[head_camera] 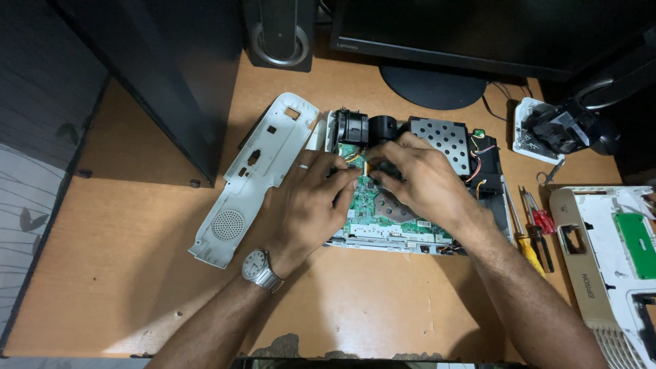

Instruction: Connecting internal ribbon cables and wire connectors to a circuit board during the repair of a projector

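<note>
Hands, two of them, meet over one opened projector chassis (417,205) at the desk's (123,273) middle: left hand (307,201) and right hand (417,181) pinch together on something small above the green circuit board (365,212), hidden by fingers. Two white casing pieces lie apart: side panel (256,174), top cover (608,260). Three screwdrivers (533,232) rest between.

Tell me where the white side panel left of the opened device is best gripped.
Probably at the long outer edge of the white panel, from the left. It lies flat and slanted on the desk, that edge is free, while its right edge sits close to the opened device and the left hand. The narrow middle suits a pinch.
</note>
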